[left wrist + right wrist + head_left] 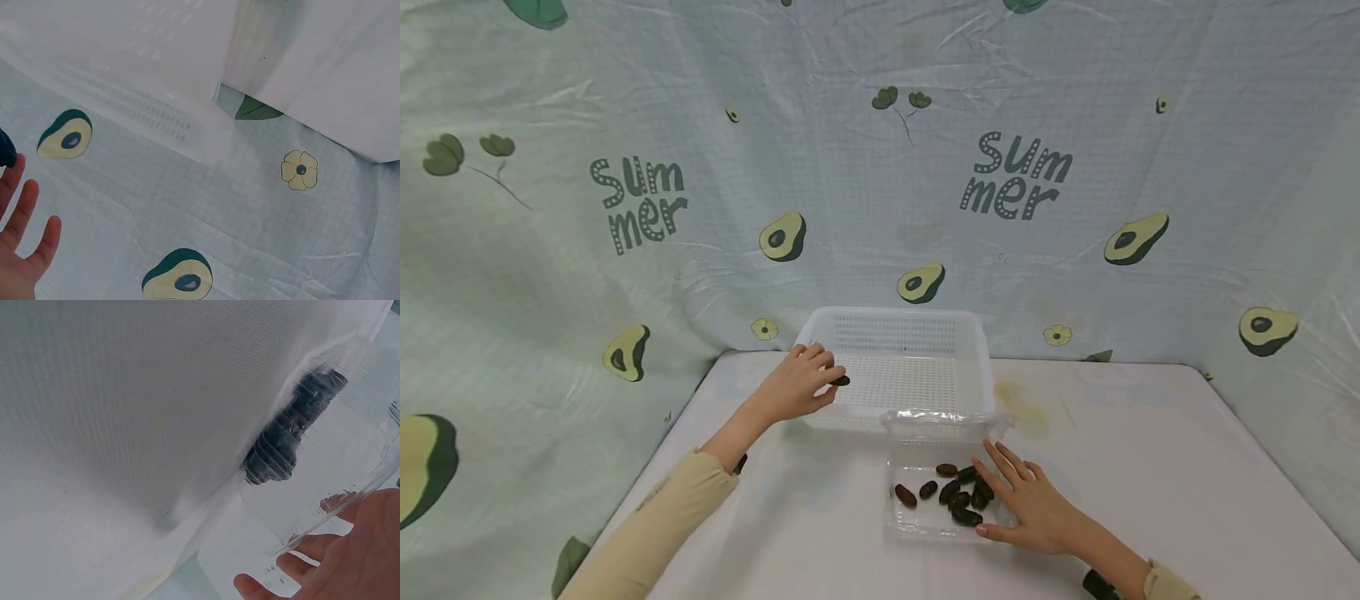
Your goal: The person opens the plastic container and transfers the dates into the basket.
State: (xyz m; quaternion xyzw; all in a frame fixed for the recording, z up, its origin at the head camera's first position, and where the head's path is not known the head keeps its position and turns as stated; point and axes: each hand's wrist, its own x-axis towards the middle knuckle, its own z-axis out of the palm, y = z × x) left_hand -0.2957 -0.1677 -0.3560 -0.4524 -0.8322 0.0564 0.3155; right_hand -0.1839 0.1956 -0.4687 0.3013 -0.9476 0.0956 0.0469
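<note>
Over the white basket's [901, 367] near-left rim, the left hand [797, 386] pinches one date [842, 381], while the right hand [1028, 498] lies flat, fingers straight, on the clear tray [917, 521] of dates nearer the person.

Looks like a makeshift recording booth, not a real kitchen or shop. A pale cloth backdrop [880, 167] printed with avocados and the word "Summer" hangs creased across the back and wraps both sides, closing off whatever room is behind it. In front sits a table [1150, 467] under a plain white cover with a faint yellowish stain. The only household bits are a white perforated plastic basket [973, 350] and a clear plastic container [898, 521] of dark dates [958, 492].
</note>
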